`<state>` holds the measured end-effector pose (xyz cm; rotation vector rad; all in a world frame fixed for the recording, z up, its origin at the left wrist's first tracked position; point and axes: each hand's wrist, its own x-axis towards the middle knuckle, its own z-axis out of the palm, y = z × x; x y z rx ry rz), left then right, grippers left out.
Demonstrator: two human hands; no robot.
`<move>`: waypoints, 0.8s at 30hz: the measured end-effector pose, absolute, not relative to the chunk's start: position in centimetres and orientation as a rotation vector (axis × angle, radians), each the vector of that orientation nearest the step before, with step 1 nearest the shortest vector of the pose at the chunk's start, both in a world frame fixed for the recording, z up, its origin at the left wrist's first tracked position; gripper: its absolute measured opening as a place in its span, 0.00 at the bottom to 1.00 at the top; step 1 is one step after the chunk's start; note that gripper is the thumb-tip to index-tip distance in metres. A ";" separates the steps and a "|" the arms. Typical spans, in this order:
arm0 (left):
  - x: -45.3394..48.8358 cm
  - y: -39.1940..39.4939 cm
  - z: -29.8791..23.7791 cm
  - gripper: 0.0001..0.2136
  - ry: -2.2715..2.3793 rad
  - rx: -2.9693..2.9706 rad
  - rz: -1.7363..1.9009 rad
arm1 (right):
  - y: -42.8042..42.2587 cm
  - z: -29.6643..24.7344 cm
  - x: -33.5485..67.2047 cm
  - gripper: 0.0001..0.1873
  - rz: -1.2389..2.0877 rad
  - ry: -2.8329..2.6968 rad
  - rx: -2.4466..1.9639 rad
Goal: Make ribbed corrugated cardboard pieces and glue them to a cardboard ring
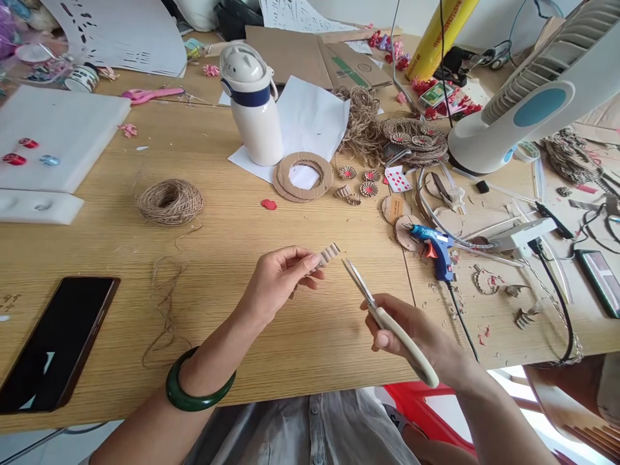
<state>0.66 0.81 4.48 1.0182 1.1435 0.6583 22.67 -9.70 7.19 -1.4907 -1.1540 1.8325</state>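
Between the thumb and fingers of my left hand is a short strip of corrugated cardboard, its ridged end poking out to the right. My right hand grips white-handled scissors, with the blades pointing up and left. The blade tips are close to the strip's end but apart from it. Past my hands lie red paper discs, cardboard rings and several small pleated cardboard rosettes with red centres.
A blue glue gun lies at right near a power strip and a white fan. A white bottle stands behind. Left are a twine ball with loose strands and a phone.
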 end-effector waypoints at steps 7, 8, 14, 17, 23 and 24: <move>1.3 -0.1 4.5 0.14 1.082 1.011 0.629 | -9.6 6.1 21.4 0.27 1.795 -1.185 -1.426; 1.3 -0.2 4.4 0.15 1.078 1.010 0.620 | -9.6 5.9 21.3 0.27 1.784 -1.190 -1.422; 1.5 -0.4 4.5 0.14 1.116 1.018 0.546 | -9.5 4.9 21.0 0.26 1.763 -1.173 -1.424; 1.6 -0.5 4.5 0.13 1.111 1.021 0.544 | -9.6 4.6 21.0 0.27 1.764 -1.159 -1.432; 1.8 -0.4 4.3 0.12 1.087 1.011 0.552 | -9.6 4.9 21.1 0.28 1.754 -1.151 -1.463; 1.9 -0.4 4.3 0.12 1.085 1.009 0.558 | -9.5 4.9 21.1 0.28 1.753 -1.151 -1.472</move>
